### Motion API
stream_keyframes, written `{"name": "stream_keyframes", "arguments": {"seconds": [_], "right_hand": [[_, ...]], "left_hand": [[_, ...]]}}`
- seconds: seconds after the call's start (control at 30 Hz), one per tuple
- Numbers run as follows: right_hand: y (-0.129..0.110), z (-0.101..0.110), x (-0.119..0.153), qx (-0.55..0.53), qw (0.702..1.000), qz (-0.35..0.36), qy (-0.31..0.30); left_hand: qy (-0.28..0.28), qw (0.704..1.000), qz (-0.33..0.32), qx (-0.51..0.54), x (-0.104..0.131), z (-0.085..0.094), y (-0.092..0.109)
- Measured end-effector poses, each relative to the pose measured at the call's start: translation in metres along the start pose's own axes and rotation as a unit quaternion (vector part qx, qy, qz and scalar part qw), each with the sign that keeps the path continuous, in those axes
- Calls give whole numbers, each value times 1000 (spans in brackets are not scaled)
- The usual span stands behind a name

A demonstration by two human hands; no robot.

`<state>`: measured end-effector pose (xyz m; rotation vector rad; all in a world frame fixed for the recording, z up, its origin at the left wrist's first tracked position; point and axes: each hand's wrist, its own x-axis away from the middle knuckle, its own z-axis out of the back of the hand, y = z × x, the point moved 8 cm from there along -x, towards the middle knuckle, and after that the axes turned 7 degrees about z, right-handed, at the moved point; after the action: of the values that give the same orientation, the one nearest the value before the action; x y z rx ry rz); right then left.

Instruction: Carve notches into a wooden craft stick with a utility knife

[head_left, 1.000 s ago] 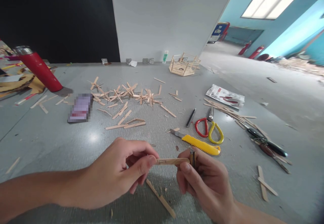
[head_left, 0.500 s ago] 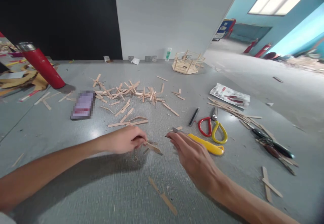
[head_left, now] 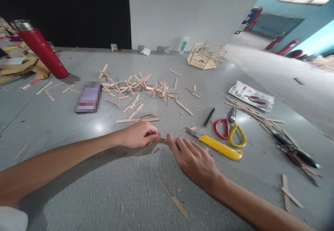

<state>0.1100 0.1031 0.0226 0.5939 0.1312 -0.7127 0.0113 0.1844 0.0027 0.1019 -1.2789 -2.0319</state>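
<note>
Between my two hands, just above the grey table, are thin wooden craft sticks (head_left: 163, 140), mostly hidden by my fingers. My left hand (head_left: 139, 134) pinches their left end. At the right end, the thumb and fingers of my right hand (head_left: 194, 158) close on the same sticks. A yellow utility knife (head_left: 220, 147) lies just beyond my right hand, its blade pointing left. A small wood scrap (head_left: 156, 150) is below the held sticks. Nearer to me lies a partly split craft stick (head_left: 174, 199).
Many loose sticks (head_left: 141, 81) are heaped mid-table. Pliers with red and yellow handles (head_left: 237, 133), a black pen (head_left: 209, 116) and a white packet (head_left: 252, 96) lie right. A phone (head_left: 88, 97) and red bottle (head_left: 43, 51) are left. A wooden stick frame (head_left: 203, 60) stands behind.
My right hand has moved left onto the sticks held by my left hand and has come away from the utility knife. The whole view has shifted slightly.
</note>
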Motion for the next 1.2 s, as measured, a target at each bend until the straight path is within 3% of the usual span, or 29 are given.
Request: {"name": "stream_keyframes", "arguments": {"seconds": [0.33, 0.53, 0.8, 1.0, 1.2], "right_hand": [[-5, 4, -5, 60, 998, 18, -24], [-7, 3, -11, 102, 990, 18, -91], [-1, -10, -14, 50, 985, 33, -160], [-1, -8, -24, 16, 981, 75, -180], [-2, -13, -26, 11, 967, 84, -239]], "left_hand": [[-1, 1000, -25, -18, -1, 0, 1], [-5, 1000, -13, -20, -2, 1, 2], [-4, 1000, -29, -7, -3, -1, 2], [2, 1000, -30, -2, -1, -1, -1], [-7, 1000, -21, 10, -2, -1, -3]]}}
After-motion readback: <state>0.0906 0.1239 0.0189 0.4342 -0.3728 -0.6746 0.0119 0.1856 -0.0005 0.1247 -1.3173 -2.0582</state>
